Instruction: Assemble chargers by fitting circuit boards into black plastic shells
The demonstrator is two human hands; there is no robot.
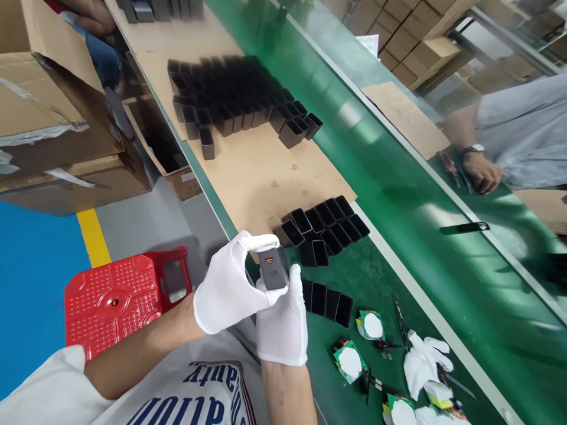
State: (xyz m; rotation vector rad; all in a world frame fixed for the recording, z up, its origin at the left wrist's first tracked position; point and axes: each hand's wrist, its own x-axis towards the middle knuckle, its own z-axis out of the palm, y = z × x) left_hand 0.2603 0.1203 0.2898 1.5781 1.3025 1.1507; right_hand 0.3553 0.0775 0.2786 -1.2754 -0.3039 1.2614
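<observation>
black box (273, 274) was held up

your left hand (237, 280) pinched it narrowly across two sides; your right hand (283, 327) held it from beneath, that grip partly hidden. it was by the green table's (367, 277) edge, near the open black boxes (331, 241).

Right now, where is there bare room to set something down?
The brown cardboard sheet lies bare between the far cluster of black rectangular cases and the smaller near cluster. It is crowded beside the green circuit boards with white discs and white fabric glove.
</observation>
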